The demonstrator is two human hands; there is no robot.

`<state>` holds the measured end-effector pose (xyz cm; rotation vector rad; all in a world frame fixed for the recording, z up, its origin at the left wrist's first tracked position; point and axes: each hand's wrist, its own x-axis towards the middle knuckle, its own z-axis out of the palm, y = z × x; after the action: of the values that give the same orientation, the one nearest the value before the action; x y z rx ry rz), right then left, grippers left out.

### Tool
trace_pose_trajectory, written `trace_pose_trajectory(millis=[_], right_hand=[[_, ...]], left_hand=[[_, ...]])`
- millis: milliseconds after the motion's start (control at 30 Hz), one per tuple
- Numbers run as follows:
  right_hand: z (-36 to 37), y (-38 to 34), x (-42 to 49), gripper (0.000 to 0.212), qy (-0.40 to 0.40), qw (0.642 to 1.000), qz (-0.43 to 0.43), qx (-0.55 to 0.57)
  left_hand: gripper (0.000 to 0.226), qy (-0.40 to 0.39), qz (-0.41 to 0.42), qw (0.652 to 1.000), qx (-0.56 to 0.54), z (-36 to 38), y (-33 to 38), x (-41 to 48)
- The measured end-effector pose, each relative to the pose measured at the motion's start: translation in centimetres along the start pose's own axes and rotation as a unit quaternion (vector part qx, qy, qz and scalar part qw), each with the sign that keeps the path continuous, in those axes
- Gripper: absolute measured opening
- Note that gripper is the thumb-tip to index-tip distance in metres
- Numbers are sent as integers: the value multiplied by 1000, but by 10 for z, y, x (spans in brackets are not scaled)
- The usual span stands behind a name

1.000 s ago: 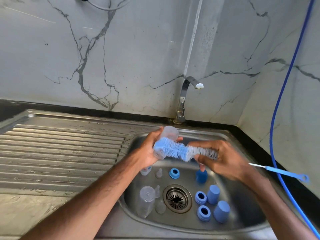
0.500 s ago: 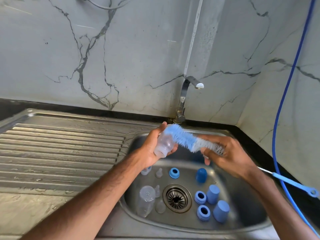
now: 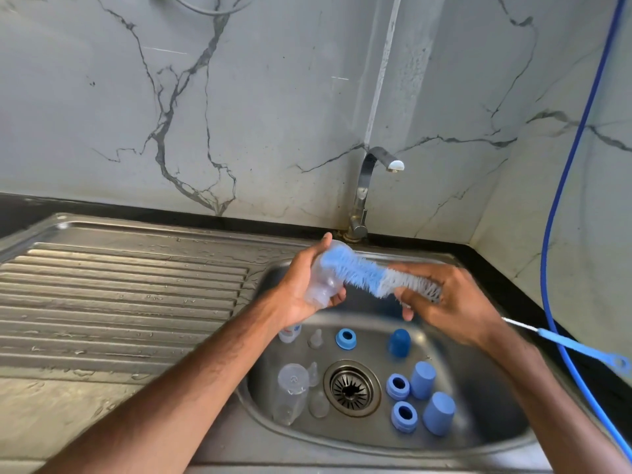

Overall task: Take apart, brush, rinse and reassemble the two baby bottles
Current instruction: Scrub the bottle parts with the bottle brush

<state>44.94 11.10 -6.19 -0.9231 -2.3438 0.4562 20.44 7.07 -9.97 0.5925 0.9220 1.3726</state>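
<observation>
- The left hand [image 3: 304, 289] hovers over the far left part of the sink basin [image 3: 478, 388]. Its fingers and thumb are curled round a clear baby bottle [image 3: 319, 285].
- That bottle sits tilted in the palm, with its narrower end near the heel of the hand and its far end up by the fingertips.
- The right hand [image 3: 455, 302] is just to the right, over the middle of the basin. It is closed tightly round the grey bristles of a bottle brush [image 3: 362, 273].
- The brush's blue bristled end reaches left and lies against the far end of the held bottle. I cannot tell whether it is inside the bottle or on its outside.
- The brush's thin blue handle sticks out past the right wrist, to the right.
- A second clear bottle [image 3: 290, 395] lies on the basin floor left of the drain [image 3: 352, 388], with clear teats [image 3: 316, 338] beside it.
- A smaller clear piece [image 3: 290, 333] sits partly hidden under the left wrist.
- Right of the drain stand two blue rings [image 3: 397, 386] and two light blue caps [image 3: 438, 417], close together.
- Farther back are one more blue ring [image 3: 346, 338] and a dark blue cap [image 3: 399, 342].
- The tap [image 3: 362, 196] rises behind the basin, the wet drainboard [image 3: 119, 295] lies to the left, and a blue hose [image 3: 561, 200] hangs at the right.
</observation>
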Motion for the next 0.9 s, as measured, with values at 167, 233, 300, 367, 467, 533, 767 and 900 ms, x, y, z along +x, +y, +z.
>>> trace_pose_trajectory(millis=[167, 233, 300, 367, 467, 533, 767, 900], right_hand=[[-2, -3, -4, 40, -32, 999, -13, 14], [0, -4, -4, 41, -79, 996, -28, 9], [0, 0, -1, 40, -21, 1000, -4, -4], [-1, 3, -1, 39, 54, 998, 25, -18], [-2, -2, -4, 38, -8, 1000, 2, 16], [-2, -8, -6, 38, -84, 995, -27, 40], [-3, 0, -3, 34, 26, 1000, -1, 15], [-2, -4, -5, 36, -103, 993, -28, 55]], left_hand=[[55, 26, 2, 1000, 9, 2, -5, 2], [54, 38, 10, 999, 20, 0, -7, 1], [54, 43, 16, 999, 17, 1, -5, 0], [56, 42, 8, 999, 13, 5, -3, 0], [66, 50, -7, 999, 1, 6, -3, -2], [73, 38, -8, 999, -9, 4, -3, -2], [57, 12, 1, 1000, -7, 5, 0, -2], [64, 10, 1, 1000, 18, 0, -1, -1]])
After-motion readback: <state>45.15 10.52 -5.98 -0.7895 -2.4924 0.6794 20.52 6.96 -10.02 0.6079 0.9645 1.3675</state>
